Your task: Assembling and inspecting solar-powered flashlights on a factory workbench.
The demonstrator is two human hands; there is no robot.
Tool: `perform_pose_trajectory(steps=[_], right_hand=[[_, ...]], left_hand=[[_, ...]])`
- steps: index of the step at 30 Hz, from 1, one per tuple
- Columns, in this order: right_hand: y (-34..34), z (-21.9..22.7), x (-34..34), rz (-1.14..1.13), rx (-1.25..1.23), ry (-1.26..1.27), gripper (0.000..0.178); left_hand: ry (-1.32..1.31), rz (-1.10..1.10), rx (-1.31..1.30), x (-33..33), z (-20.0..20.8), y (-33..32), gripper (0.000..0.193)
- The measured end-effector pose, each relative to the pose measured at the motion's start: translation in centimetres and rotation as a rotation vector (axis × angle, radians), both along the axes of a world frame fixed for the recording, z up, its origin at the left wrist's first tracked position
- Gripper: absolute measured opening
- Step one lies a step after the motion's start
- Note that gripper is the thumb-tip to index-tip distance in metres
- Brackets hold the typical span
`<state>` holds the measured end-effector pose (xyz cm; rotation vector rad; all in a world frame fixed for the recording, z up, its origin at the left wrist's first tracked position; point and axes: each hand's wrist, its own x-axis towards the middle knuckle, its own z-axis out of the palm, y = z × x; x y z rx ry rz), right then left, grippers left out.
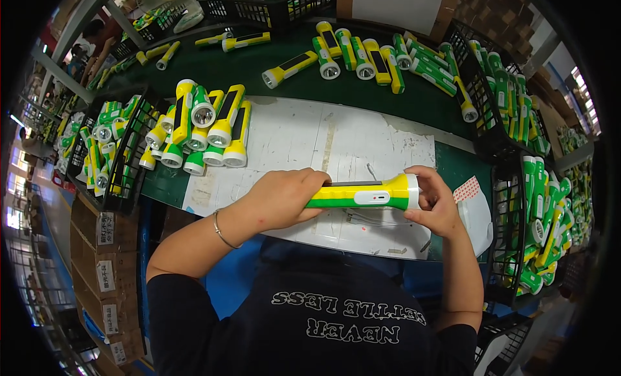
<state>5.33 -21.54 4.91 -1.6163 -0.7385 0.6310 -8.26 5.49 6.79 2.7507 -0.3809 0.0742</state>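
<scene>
A yellow and green flashlight [349, 196] with a dark panel along its top lies level between my two hands, above a white work sheet [291, 137]. My left hand [289, 193] is wrapped round its tail end. At the white head end, my right hand [436, 203] grips the rim with thumb and fingers. A white oval plate with a small switch or port faces me on the flashlight's side. Beneath it, a thin white cable [378, 219] lies on the sheet, partly hidden by the flashlight.
A heap of flashlights [204, 127] sits at the sheet's far left; more lie along the green table [213, 65] at the back. Black crates of flashlights flank me, left [129, 150] and right [498, 237]. Sticker sheets [472, 204] rest by my right hand. Stacked cardboard trays [90, 247] stand lower left.
</scene>
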Motion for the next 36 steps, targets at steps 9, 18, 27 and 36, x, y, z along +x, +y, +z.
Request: perform_pose_trajectory(steps=[9, 18, 27, 36], right_hand=[[2.9, -1.0, -0.7, 0.086, 0.017, 0.064, 0.068], [6.7, -7.9, 0.8, -0.287, -0.557, -0.735, 0.016], [3.9, -4.7, 1.2, -0.163, -0.135, -0.013, 0.018], [3.1, -5.5, 1.5, -0.202, -0.072, 0.194, 0.013]], left_hand=[[0.175, -0.029, -0.260, 1.2, -0.9, -1.2, 0.048], [0.206, 0.301, -0.795, 3.0, -9.2, -1.7, 0.056], [0.223, 0.283, -0.800, 5.4, -8.8, -4.7, 0.057], [-0.090, 0.322, -0.371, 5.4, -6.8, -6.2, 0.051]])
